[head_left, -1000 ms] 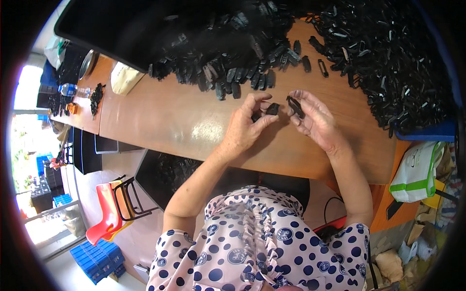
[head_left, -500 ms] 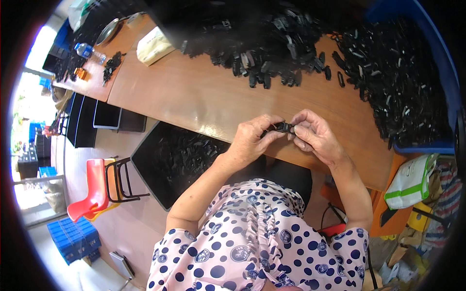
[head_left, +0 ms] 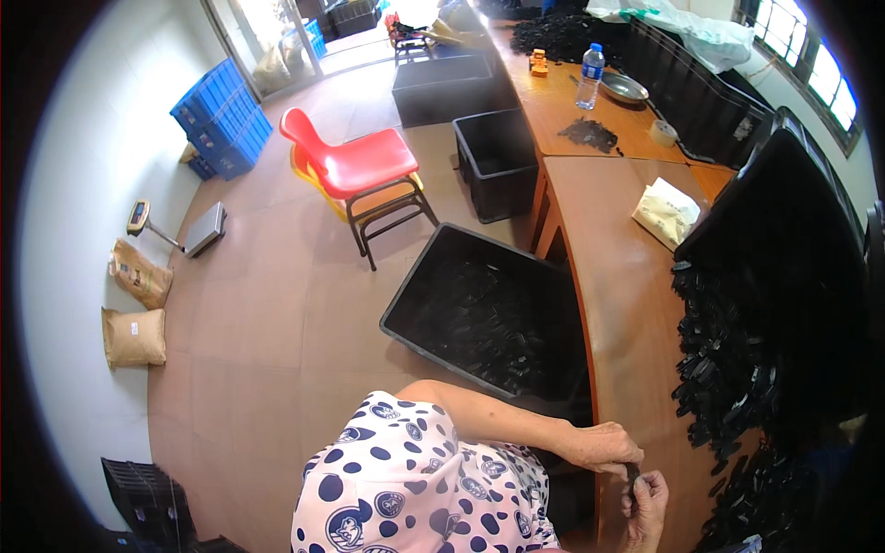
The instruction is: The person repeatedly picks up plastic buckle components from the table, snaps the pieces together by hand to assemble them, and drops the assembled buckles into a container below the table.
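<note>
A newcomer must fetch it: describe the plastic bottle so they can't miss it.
Find the farther wooden table. Between its small orange object and round metal dish stands the plastic bottle, set apart by its clear body and blue cap.

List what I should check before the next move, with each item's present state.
1. Left hand gripping the small dark piece: ok.
2. Right hand at the same piece, over the table: ok.
3. Details of the piece: cannot tell; it is small and partly covered.
4. Hands central in view: not ok; they sit low, right of centre.
5. Bottle upright, well away from the hands: ok.
6. Black floor bin upright beside the table: ok.
</note>
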`<action>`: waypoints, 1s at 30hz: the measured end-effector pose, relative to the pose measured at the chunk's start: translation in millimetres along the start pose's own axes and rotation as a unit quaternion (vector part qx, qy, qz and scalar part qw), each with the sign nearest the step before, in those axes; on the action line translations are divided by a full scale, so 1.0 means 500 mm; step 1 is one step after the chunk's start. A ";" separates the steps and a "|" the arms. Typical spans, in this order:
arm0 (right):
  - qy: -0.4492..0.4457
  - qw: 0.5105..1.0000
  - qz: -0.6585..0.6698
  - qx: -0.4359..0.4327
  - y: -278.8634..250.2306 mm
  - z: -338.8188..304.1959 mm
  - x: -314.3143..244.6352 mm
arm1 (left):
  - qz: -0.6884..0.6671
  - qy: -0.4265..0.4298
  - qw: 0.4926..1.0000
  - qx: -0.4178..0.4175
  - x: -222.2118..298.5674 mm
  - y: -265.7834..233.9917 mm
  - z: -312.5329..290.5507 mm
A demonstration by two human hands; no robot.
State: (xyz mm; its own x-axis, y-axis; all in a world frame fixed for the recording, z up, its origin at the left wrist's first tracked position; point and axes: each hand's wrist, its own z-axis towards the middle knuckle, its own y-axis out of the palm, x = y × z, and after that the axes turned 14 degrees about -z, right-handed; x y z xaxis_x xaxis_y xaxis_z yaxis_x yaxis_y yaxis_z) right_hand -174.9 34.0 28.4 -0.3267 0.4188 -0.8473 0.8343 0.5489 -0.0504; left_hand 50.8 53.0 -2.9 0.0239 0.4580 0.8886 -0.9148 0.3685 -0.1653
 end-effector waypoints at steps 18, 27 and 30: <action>-0.010 0.998 -0.010 -0.058 0.004 -0.037 0.031 | -0.113 -0.161 0.978 0.071 0.031 -0.014 -0.013; -0.049 0.975 0.147 -0.158 0.165 0.032 -0.065 | -0.374 -0.217 0.889 0.148 0.014 -0.037 -0.036; -0.056 0.958 0.200 -0.196 0.192 0.048 -0.077 | -0.455 -0.249 0.839 0.162 0.040 -0.053 -0.051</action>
State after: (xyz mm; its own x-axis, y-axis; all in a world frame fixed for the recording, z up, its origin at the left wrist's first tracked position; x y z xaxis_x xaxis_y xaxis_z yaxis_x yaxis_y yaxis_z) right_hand -71.3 53.1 43.5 0.0511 0.5845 -0.8098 0.6444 0.6002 0.4738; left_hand 85.8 72.9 8.3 0.6751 -0.3186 0.6654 -0.6724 0.1052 0.7327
